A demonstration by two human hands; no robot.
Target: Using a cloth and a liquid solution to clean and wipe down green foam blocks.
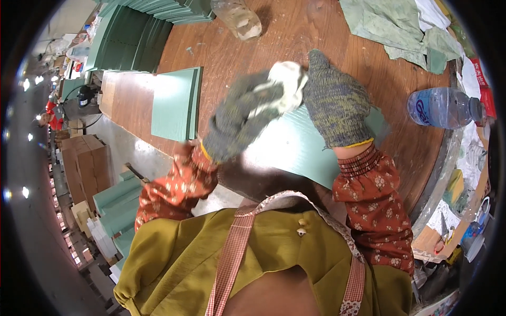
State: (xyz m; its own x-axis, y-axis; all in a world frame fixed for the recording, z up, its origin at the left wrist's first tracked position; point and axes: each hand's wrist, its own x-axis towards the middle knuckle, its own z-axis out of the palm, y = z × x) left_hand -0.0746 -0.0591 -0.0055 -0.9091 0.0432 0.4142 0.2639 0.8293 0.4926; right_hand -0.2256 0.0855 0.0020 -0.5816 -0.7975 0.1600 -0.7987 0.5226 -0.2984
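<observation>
Both my hands wear grey knitted gloves. My left hand (237, 118) is closed on a crumpled white cloth (289, 84), just over the left part of a pale green board (298, 145) at the near table edge. My right hand (339, 105) is curled at the board's far right side, with one gloved digit pointing away from me. The fingertips of that hand are hidden underneath. Bright glare covers the board's left part, and its right corner looks blurred.
To the left, a small stack of green boards (176, 102) lies on the wooden table (232, 58). Taller stacks (132, 39) stand behind it. A clear bottle (237, 18) lies at the far side, a water bottle (443, 108) at right. Green cloths (395, 31) are heaped far right.
</observation>
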